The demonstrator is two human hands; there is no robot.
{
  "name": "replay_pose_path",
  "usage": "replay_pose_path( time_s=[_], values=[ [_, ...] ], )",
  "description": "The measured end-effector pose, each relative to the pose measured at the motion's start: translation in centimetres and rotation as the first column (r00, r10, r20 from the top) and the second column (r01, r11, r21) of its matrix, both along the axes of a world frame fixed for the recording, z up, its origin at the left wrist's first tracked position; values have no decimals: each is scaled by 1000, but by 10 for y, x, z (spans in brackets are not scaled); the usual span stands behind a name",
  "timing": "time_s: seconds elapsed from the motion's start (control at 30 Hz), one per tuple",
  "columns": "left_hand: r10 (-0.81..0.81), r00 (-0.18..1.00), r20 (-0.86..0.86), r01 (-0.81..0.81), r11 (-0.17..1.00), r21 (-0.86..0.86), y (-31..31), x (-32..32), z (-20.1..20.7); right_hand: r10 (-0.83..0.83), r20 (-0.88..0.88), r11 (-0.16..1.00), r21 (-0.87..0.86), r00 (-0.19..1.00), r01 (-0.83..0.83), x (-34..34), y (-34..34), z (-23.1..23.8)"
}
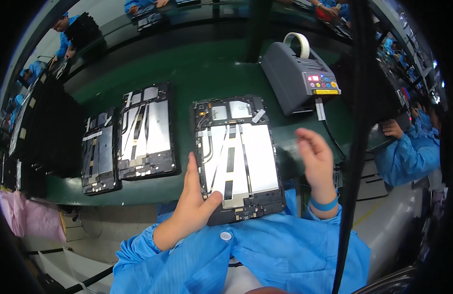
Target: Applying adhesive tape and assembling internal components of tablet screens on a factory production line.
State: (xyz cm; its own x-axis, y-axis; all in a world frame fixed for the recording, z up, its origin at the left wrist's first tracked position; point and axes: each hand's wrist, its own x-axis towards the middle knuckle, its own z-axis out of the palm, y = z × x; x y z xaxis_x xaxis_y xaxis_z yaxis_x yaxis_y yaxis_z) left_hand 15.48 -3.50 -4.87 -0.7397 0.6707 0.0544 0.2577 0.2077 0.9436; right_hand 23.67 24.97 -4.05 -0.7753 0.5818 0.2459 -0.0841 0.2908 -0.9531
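Note:
An opened tablet (258, 161) with bare silver battery panels, black strips and a dark frame lies tilted before me, its lower end near my body. My left hand (194, 196) grips its lower left edge, thumb on top and fingers along the side. Just right of the tablet, my right hand (317, 159) is raised and touches nothing; its fingers are loosely bent and apart from the thumb, with nothing visible in them. A short whitish tape piece (258, 115) sits on the tablet's upper right part. Two similar opened tablets, one taller (145, 130) and one darker (99, 152), lie to the left.
A grey tape dispenser (290, 78) with a tape roll (299, 45) stands at the back right of the green table (197, 63); a tape strip (320, 109) hangs from its front. Dark stacks (45, 127) rise at far left. A black cable (356, 122) crosses the right side. Co-workers sit around.

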Motion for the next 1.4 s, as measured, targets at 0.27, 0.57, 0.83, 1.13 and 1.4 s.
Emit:
replay_pose_path(
  time_s=[0.27,0.57,0.83,1.13,1.4],
  values=[
    [-54,999,-6,54,994,92,4,-5,-12,-397,69,906,-129,915,403,-23,72,19],
    [-129,992,6,128,985,115,-6,-13,-15,-155,6,957,-249,988,151,-30,88,7],
    [-51,994,-100,66,986,153,-12,-21,-8,-324,-271,924,115,907,364,-13,32,29],
    [-45,945,-323,135,956,262,6,-29,43,691,94,598,483,716,-640,-22,-68,53],
    [-1,880,-475,85,984,156,9,-24,49,557,127,619,596,821,-513,-21,-71,56]
  ],
)
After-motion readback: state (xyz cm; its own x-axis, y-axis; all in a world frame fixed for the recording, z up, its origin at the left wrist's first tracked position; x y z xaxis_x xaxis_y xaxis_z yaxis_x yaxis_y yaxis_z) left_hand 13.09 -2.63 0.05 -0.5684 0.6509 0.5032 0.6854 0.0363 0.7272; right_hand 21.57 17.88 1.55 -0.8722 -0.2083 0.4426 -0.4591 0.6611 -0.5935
